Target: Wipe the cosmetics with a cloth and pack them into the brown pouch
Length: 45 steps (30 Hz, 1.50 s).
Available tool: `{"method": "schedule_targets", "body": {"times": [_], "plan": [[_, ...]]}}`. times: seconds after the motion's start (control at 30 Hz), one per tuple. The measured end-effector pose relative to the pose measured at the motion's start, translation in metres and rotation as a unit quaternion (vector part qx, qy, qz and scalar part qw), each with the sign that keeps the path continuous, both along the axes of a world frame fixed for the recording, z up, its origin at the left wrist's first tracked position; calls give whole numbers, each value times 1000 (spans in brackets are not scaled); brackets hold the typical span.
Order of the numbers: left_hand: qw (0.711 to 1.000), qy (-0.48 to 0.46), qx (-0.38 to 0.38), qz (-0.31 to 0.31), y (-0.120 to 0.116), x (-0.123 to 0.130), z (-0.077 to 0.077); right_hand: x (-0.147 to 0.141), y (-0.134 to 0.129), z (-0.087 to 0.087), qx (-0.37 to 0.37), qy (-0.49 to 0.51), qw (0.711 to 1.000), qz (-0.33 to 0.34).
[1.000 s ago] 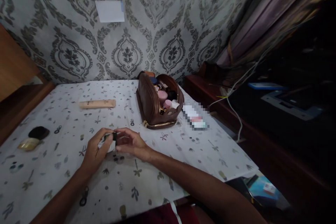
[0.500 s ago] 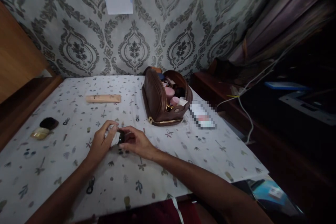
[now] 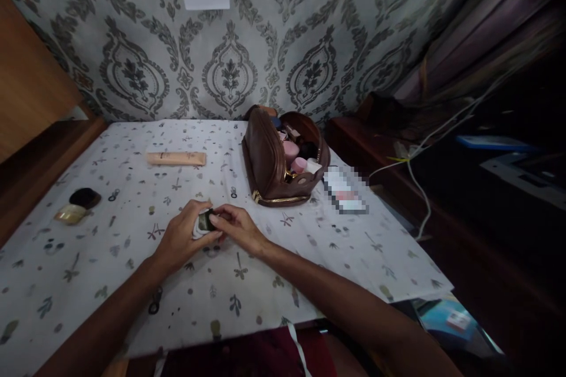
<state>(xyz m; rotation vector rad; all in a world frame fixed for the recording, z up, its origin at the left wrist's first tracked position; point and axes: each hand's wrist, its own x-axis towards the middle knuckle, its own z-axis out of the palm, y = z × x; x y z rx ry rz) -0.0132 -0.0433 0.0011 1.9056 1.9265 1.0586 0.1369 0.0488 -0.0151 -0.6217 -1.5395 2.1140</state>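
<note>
Low over the table, my two hands meet around a small dark green, shiny object (image 3: 204,222), perhaps a little jar or bottle; fingers cover most of it. A white piece of tissue or cloth (image 3: 196,230) lies against its left side, inside my left hand (image 3: 183,235), whose fingers are closed around both. My right hand (image 3: 239,227) pinches the object's right side, thumb on top. Beyond them lies a beige squeeze tube (image 3: 175,158). To the right stands an open brown cosmetic bag (image 3: 269,159) holding pink containers (image 3: 299,165) and other small items.
At the left, a black round item (image 3: 85,197) and a yellowish clear one (image 3: 71,214) lie on the patterned tablecloth (image 3: 239,300). A blurred-out flat item (image 3: 345,190) rests right of the bag. White cables (image 3: 420,188) hang beyond the table's right edge.
My left hand has turned, its fingers reaching further around the dark green object. My right thumb now presses on top of it, and more of its green face shows. The view has tilted slightly downward.
</note>
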Motion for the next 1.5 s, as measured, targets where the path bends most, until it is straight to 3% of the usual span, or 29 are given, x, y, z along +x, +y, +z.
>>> {"method": "schedule_targets", "body": {"times": [0.13, 0.33, 0.57, 0.77, 1.0, 1.23, 1.4, 1.5], "plan": [[1000, -10, 21, -14, -1, -1, 9, 2, -1, 3, 11, 4, 1000, 14], [998, -51, 23, 29, 1, -3, 18, 0, -1, -7, -2, 34, 999, 37], [996, -64, -5, 61, 0, -5, 13, -3, 1, -13, 35, 46, 998, 39], [1000, -10, 5, -23, 1, -8, -3, -3, 3, -9, -24, 28, 999, -3], [996, 33, 57, -54, 2, -6, -6, -1, 3, -2, 33, 3, 999, -20], [998, -26, 58, -30, 1, -6, 4, 1, 1, -1, -31, 56, 998, 16], [995, -77, 52, 20, 1, -6, 11, -1, 2, -6, -20, 53, 997, 55], [993, -91, 52, 51, 1, -6, 12, -3, 0, -8, 5, 31, 999, 42]]}}
